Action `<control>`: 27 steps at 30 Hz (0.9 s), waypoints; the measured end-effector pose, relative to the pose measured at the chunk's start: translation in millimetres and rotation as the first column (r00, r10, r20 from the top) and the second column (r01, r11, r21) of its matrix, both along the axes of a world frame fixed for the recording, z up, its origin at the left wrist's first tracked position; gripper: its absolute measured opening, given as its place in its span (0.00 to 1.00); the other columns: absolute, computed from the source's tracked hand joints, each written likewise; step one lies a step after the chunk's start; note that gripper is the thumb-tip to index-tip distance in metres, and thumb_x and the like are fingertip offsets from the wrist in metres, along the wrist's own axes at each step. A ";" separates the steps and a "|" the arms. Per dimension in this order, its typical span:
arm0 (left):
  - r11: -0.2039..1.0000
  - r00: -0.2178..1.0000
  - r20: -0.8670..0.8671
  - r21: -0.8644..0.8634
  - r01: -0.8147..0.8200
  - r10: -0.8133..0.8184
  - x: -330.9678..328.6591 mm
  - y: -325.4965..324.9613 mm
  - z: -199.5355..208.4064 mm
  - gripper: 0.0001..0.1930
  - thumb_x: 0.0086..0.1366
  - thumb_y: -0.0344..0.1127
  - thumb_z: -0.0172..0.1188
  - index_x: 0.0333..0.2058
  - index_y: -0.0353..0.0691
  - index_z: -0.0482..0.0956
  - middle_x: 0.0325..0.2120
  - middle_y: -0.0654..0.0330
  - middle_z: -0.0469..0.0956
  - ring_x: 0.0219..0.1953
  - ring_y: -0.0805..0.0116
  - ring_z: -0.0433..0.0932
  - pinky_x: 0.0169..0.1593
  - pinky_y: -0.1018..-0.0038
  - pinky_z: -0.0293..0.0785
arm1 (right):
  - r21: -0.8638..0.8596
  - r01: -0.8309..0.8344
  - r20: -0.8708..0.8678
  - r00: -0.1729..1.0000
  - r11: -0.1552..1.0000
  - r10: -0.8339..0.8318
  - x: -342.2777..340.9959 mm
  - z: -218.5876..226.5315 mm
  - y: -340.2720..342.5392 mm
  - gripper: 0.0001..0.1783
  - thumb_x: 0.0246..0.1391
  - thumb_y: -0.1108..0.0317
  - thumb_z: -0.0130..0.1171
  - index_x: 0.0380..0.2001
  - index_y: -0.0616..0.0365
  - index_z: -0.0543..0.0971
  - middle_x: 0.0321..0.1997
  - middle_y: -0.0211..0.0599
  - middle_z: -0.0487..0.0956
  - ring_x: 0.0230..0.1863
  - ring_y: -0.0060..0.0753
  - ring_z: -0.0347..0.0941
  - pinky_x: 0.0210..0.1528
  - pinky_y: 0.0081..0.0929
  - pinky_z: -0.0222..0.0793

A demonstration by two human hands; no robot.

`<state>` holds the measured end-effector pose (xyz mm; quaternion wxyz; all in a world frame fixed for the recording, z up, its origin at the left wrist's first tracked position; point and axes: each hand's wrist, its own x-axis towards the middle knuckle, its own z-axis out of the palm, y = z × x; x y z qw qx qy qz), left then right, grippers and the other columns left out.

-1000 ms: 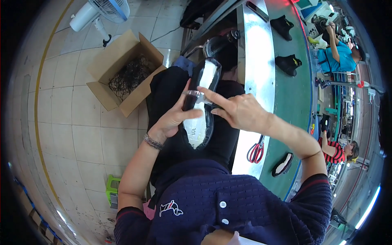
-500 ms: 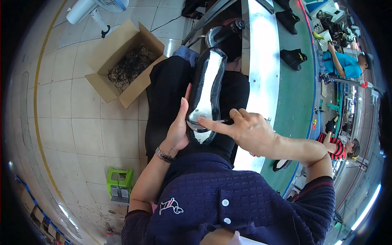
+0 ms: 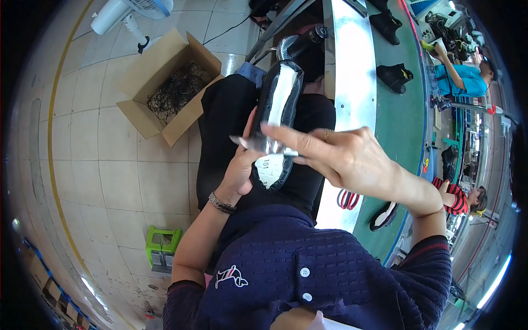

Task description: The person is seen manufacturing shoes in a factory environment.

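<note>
A black shoe upper [image 3: 265, 99] with a white sole side facing up lies lengthwise over my thighs. My left hand [image 3: 239, 171] is wrapped round its left side near the end closest to me. My right hand [image 3: 341, 157] comes in from the right, closed on a shiny metal tool [image 3: 270, 146] that crosses the shoe. The tool is smeared by motion, so I cannot tell its kind. My right index finger stretches along above the tool, over the white sole. Whether the tool touches the shoe cannot be made out.
At my left stand an open cardboard box [image 3: 132, 82] of tangled dark strands, a green stool [image 3: 164, 239] and a fan [image 3: 129, 14]. On my right run a metal ledge [image 3: 352, 71] bearing red rings [image 3: 347, 199] and a green belt [image 3: 393, 129] with black shoes [image 3: 395, 78]. People work beyond.
My right hand has drawn back from the near part of the sole, and the metal tool now sweeps farther up across the shoe. The left hand keeps its hold.
</note>
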<state>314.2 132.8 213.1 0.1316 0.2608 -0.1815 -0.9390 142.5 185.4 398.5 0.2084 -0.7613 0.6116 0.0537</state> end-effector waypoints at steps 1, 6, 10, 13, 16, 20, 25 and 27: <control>0.999 1.000 0.014 0.030 0.012 -0.012 -1.9 -2.5 6.6 0.44 0.60 0.28 0.58 0.71 0.54 0.43 0.59 0.57 0.65 0.58 0.68 0.69 0.62 0.70 0.62 | -0.069 0.039 0.080 0.996 0.997 -0.033 -1.5 -11.7 -3.3 0.40 0.58 0.61 0.58 0.69 0.26 0.53 0.16 0.32 0.74 0.12 0.30 0.70 0.12 0.26 0.65; 0.998 0.997 -0.072 0.044 0.037 -0.034 -1.3 -16.2 5.3 0.46 0.58 0.24 0.58 0.71 0.54 0.43 0.57 0.57 0.67 0.56 0.67 0.70 0.59 0.71 0.68 | 0.093 -0.098 -0.197 0.974 0.991 0.115 -3.2 -29.6 -13.8 0.39 0.60 0.60 0.56 0.71 0.36 0.51 0.16 0.36 0.74 0.12 0.33 0.71 0.13 0.29 0.67; 0.997 0.997 -0.032 0.028 0.071 -0.070 6.8 -13.0 3.5 0.31 0.60 0.26 0.57 0.63 0.38 0.60 0.46 0.57 0.76 0.48 0.66 0.77 0.53 0.70 0.73 | -0.153 0.026 0.134 0.991 0.988 -0.005 5.7 -33.6 -4.8 0.41 0.57 0.67 0.56 0.71 0.35 0.51 0.15 0.35 0.73 0.11 0.32 0.71 0.12 0.29 0.67; 0.996 0.994 -0.079 0.038 0.079 -0.076 6.3 -14.0 2.9 0.29 0.58 0.24 0.58 0.59 0.36 0.65 0.45 0.58 0.76 0.49 0.66 0.77 0.53 0.68 0.74 | 0.067 -0.021 -0.070 0.997 0.998 0.026 0.9 -44.8 -9.3 0.41 0.57 0.69 0.56 0.71 0.34 0.52 0.17 0.34 0.74 0.11 0.31 0.71 0.11 0.28 0.66; 0.994 0.987 -0.131 0.033 0.100 -0.095 9.0 -20.6 1.3 0.46 0.57 0.20 0.60 0.70 0.50 0.44 0.48 0.57 0.72 0.48 0.69 0.76 0.51 0.70 0.75 | -0.073 -0.121 -0.139 0.984 0.990 0.110 4.9 -28.3 -9.7 0.40 0.59 0.63 0.56 0.71 0.33 0.51 0.17 0.34 0.74 0.11 0.30 0.70 0.11 0.28 0.66; 0.973 0.982 -0.048 0.138 0.186 -0.180 10.6 -23.6 -10.4 0.44 0.56 0.21 0.62 0.68 0.47 0.49 0.46 0.57 0.75 0.47 0.68 0.78 0.50 0.70 0.77 | -0.225 0.025 0.109 0.994 0.974 -0.001 4.0 -47.3 3.4 0.40 0.60 0.63 0.56 0.71 0.31 0.50 0.16 0.33 0.74 0.10 0.29 0.70 0.11 0.29 0.65; 0.975 0.976 -0.126 0.115 0.192 -0.178 11.9 -28.8 -6.0 0.48 0.56 0.20 0.60 0.70 0.50 0.42 0.52 0.56 0.70 0.50 0.66 0.75 0.53 0.69 0.74 | -0.030 0.010 -0.045 0.999 1.000 -0.011 3.0 -42.9 -7.4 0.39 0.60 0.63 0.56 0.71 0.36 0.51 0.16 0.33 0.76 0.13 0.30 0.73 0.13 0.28 0.67; 0.972 0.970 -0.140 0.095 0.214 -0.200 11.1 -29.1 -5.9 0.48 0.58 0.22 0.58 0.71 0.52 0.39 0.55 0.56 0.67 0.53 0.66 0.73 0.55 0.67 0.73 | -0.288 0.141 0.249 0.966 0.947 -0.068 1.9 -52.4 -3.7 0.38 0.60 0.63 0.56 0.70 0.37 0.52 0.15 0.35 0.76 0.12 0.35 0.72 0.13 0.31 0.68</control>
